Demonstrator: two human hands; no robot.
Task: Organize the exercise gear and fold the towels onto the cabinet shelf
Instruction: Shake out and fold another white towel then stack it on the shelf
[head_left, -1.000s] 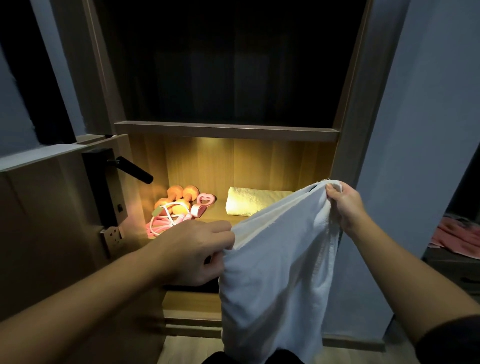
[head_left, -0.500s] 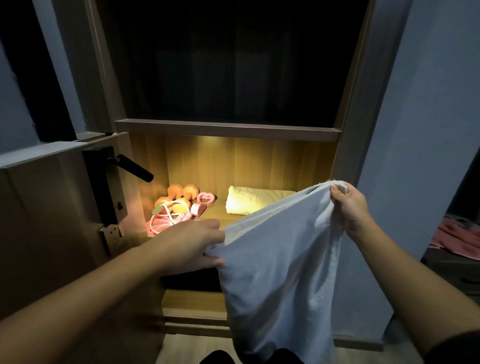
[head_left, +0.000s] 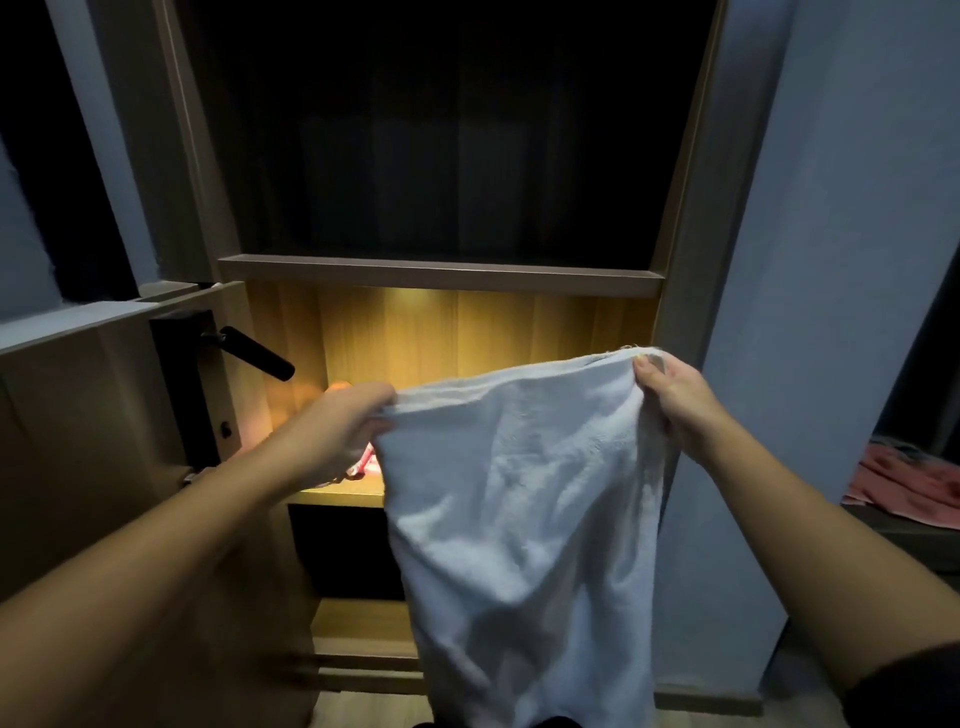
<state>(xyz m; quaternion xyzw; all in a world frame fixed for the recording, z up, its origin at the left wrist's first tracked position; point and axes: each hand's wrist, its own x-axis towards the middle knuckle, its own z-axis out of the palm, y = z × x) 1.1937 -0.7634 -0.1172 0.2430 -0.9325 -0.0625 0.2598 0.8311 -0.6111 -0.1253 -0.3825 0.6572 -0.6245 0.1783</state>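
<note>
Now, two bare hands hold a white towel (head_left: 519, 493) up by its top edge before a lit wooden cabinet shelf (head_left: 337, 496). The left hand (head_left: 343, 431) clenches the towel's left corner in curled fingers; the right hand (head_left: 675, 400) pinches the right corner. Below the fingers the towel hangs loose and wrinkled, hiding most of the shelf. Pink gear (head_left: 363, 462) peeks out just beneath the left fingers. A black door handle (head_left: 249, 353) sits above and left of them.

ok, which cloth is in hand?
The white towel, its top corners gripped by the left hand and right hand; the pink cloth lies untouched at far right.
</note>
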